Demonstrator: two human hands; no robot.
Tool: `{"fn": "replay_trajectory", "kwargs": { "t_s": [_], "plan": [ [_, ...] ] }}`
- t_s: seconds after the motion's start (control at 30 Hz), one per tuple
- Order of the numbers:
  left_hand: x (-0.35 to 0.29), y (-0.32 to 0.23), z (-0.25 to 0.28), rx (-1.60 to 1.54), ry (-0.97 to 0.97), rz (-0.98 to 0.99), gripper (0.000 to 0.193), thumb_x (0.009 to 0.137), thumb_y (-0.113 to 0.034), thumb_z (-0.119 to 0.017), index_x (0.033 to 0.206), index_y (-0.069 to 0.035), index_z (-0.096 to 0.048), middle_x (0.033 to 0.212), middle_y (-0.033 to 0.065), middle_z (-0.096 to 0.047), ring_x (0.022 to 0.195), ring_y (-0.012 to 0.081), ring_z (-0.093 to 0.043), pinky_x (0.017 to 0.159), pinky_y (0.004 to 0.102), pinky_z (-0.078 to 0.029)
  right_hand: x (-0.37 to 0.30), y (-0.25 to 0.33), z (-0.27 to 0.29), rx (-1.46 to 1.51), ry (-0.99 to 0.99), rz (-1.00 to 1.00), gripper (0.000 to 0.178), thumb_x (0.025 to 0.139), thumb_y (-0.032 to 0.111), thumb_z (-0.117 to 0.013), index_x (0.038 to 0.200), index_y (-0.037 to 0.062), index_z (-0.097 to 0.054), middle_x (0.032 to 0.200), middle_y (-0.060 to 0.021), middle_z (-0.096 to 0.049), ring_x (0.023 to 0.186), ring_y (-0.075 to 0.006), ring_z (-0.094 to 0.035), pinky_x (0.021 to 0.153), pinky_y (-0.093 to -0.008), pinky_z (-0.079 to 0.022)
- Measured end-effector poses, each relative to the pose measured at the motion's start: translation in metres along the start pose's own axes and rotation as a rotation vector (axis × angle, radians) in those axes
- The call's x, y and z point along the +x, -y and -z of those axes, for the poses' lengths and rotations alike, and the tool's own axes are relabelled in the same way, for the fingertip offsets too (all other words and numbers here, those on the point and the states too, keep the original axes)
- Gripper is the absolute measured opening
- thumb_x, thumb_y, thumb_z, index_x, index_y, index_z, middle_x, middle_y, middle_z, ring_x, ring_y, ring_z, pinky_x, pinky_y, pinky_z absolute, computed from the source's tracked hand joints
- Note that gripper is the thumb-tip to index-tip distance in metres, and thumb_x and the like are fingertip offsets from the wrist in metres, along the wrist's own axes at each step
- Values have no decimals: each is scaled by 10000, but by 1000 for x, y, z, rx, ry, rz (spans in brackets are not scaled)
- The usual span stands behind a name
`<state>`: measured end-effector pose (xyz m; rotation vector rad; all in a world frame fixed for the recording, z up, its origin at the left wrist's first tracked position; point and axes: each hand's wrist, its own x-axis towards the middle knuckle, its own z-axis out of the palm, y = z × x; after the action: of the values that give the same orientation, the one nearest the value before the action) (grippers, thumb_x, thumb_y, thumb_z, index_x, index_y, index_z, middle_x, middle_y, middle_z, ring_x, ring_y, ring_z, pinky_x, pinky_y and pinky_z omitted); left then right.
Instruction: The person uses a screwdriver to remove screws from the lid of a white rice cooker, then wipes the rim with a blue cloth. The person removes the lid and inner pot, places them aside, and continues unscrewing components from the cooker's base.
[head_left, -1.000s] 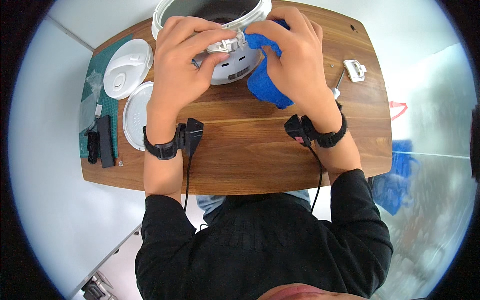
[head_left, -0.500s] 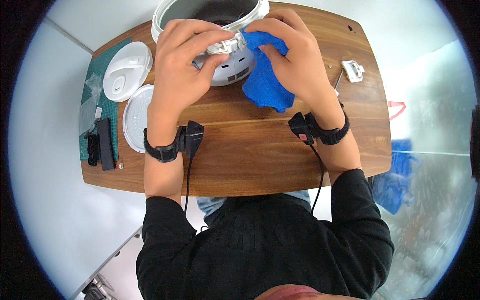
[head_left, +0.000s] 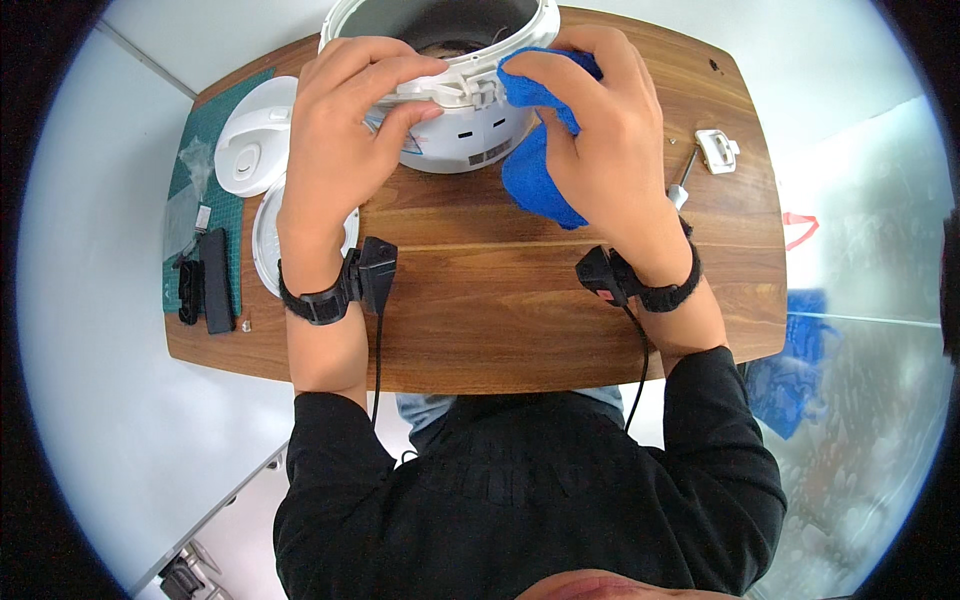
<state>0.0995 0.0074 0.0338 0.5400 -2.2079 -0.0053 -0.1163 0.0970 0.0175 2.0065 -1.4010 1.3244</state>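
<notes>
At the far middle of the table stands a white rice cooker body point(head_left: 440, 158), its top off and its dark inside showing. On its near rim is a white plastic hinge piece point(head_left: 460, 92). My left hand point(head_left: 345, 130) pinches this piece between thumb and fingers from the left. A blue cloth point(head_left: 535, 178) is gripped in my right hand point(head_left: 610, 125), bunched under the fingers and hanging down beside the cooker. The cloth's upper edge touches the right end of the hinge piece.
Left lie a white lid point(head_left: 245, 150) and a round inner lid point(head_left: 268, 240), partly behind my left arm. A green cutting mat point(head_left: 228, 205) carries plastic bags and black strips point(head_left: 215, 280). Right are a screwdriver point(head_left: 680, 190) and a small white plastic part point(head_left: 717, 150).
The cooker sits slightly further right in the picture, and my right hand has moved a little right with the cloth. The cloth is more bunched. My left hand still pinches the hinge piece.
</notes>
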Motion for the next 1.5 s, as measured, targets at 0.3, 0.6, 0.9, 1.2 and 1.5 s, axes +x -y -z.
{"fn": "replay_trajectory", "kwargs": {
  "t_s": [0.3,0.6,0.9,1.2,1.5],
  "plan": [
    [-1,-10,-25,88,-112,-46,342,736,-133,-858,1070,-159,-790,1056,-13,-701,1014,218,-618,892,388,-430,-2,-14,-6,50,-35,-5,385,699,-58,-670,1003,165,-748,1051,-89,-619,990,-338,-603,810,-447,-465],
    [1,-9,-23,58,-108,-27,364,743,-143,-859,1097,-150,-777,1075,3,-694,1035,242,-610,894,394,-445,3,-20,-1,-9,-61,-27,370,710,-59,-709,997,172,-745,1059,-92,-623,1005,-336,-609,801,-450,-472],
    [0,-7,-15,99,-88,57,310,743,-89,-845,1042,-146,-789,1038,16,-703,999,250,-629,880,391,-462,-9,10,-22,-81,-43,77,282,725,36,-673,954,189,-730,1042,-74,-595,981,-319,-579,834,-472,-428],
    [5,-14,-20,68,-44,-16,331,746,-91,-841,1070,-137,-789,1088,20,-710,1053,244,-625,910,380,-469,-3,-20,-14,25,-59,-2,330,729,-37,-696,991,158,-740,1028,-90,-613,985,-345,-606,820,-456,-478],
    [4,-62,-19,-417,123,180,575,711,-250,-917,1203,-81,-673,1094,131,-697,923,316,-695,802,386,-577,5,-8,4,177,-216,-32,486,758,-49,-757,1211,78,-634,1130,-162,-608,989,-375,-627,825,-430,-527]
  ]
}}
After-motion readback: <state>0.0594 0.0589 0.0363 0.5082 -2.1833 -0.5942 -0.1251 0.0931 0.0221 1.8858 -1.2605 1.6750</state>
